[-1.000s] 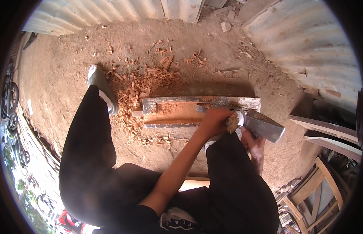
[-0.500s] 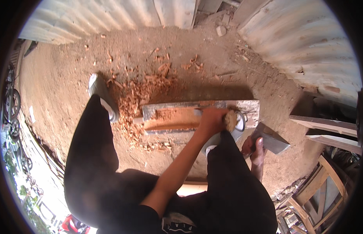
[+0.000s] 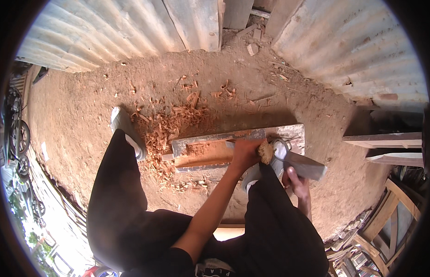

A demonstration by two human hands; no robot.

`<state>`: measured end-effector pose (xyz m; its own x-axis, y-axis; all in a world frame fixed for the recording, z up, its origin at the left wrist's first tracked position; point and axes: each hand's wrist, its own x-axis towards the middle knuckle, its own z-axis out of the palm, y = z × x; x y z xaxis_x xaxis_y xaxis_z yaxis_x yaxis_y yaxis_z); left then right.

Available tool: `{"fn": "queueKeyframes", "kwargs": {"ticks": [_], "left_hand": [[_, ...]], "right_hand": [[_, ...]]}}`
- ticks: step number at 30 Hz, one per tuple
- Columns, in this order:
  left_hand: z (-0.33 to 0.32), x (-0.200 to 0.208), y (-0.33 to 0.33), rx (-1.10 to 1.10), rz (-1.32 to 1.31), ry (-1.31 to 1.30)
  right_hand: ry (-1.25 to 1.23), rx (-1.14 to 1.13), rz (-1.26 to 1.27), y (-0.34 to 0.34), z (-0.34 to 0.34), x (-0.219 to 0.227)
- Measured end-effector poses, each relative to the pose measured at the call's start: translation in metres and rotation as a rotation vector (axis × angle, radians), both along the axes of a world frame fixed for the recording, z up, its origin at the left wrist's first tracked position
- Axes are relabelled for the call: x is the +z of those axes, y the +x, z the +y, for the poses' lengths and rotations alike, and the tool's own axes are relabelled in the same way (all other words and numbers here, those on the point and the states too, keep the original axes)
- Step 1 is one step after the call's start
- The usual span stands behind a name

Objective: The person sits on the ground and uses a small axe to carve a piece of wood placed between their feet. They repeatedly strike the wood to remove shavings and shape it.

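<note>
My left hand (image 3: 246,154) is closed around a chisel. The chisel's frayed, mushroomed wooden handle end (image 3: 266,153) sticks out to the right of my fist, and a bit of its metal blade (image 3: 230,144) shows on the left. The blade lies over a reddish-brown wood piece (image 3: 203,161) with a cut, rough surface. A dark, worn plank (image 3: 247,134) lies along its far side. My right hand (image 3: 296,183) grips a hatchet by its handle, mostly hidden by the fingers. The hatchet's broad grey head (image 3: 305,166) is close to the right of the chisel's handle end.
Reddish wood shavings (image 3: 166,122) cover the dirt floor at the left of the wood. My shoes (image 3: 125,124) flank the work. Corrugated metal sheets (image 3: 113,32) stand at the back. At the right are a wooden shelf (image 3: 386,141) and stacked chair frames (image 3: 381,221).
My right hand has brought the hatchet up and leftward, so its head is now near the chisel's handle end. The left hand keeps its hold; the whole view has shifted slightly.
</note>
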<state>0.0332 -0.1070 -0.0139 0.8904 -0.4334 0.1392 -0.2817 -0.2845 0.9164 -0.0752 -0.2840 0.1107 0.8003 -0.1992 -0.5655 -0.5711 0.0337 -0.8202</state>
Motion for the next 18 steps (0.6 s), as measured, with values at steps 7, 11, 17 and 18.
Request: {"fn": "queueKeyframes", "kwargs": {"ticks": [7,11,17,18], "left_hand": [[-0.006,0.005,0.001,0.030,0.016,-0.009],[-0.004,0.003,0.003,0.036,0.006,-0.013],[-0.009,0.004,0.001,0.033,-0.007,0.009],[-0.008,0.003,0.001,0.021,-0.001,0.016]], "right_hand": [[-0.413,0.296,-0.143,0.017,0.019,0.018],[-0.490,0.240,-0.243,0.033,0.034,0.006],[-0.129,-0.076,0.128,0.008,0.018,-0.003],[-0.171,-0.067,0.133,0.012,0.023,-0.005]]}}
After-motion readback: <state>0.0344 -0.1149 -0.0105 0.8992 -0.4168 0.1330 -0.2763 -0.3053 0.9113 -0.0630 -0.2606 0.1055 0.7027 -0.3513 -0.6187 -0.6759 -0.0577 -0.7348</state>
